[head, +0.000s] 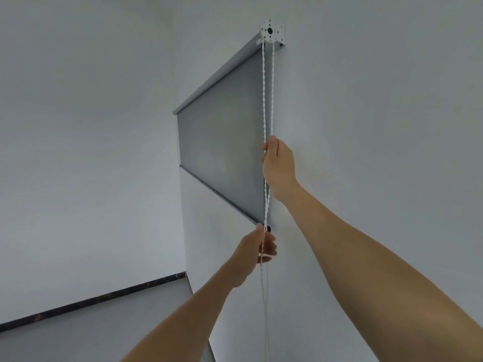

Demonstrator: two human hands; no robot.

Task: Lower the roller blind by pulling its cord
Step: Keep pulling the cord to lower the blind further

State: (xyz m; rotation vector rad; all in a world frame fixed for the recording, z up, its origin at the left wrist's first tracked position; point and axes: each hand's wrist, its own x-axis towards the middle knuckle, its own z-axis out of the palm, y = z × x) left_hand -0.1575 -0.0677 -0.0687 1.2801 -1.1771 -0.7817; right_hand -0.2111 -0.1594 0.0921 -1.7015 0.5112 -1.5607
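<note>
Grey blind [222, 131] hangs partly lowered on the wall, its bottom bar [217, 193] mid-height, while the right hand [278, 165] grips the cord [264, 95] high and the left hand [257, 253] pinches it below; pulling continues hand over hand.

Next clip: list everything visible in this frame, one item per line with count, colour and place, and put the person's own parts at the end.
roller blind: one, grey fabric, partly lowered on the wall, centre.
bottom bar: one, dark grey, along the blind's lower edge.
end bracket: one, white disc with holes, top of the blind.
bead cord: one loop, white, hanging from the bracket past both hands.
walls: white, left and right.
skirting strip: one, black, lower left.
right hand: one, closed on the cord, higher up.
left hand: one, pinching the cord, near the bottom bar's end.
</note>
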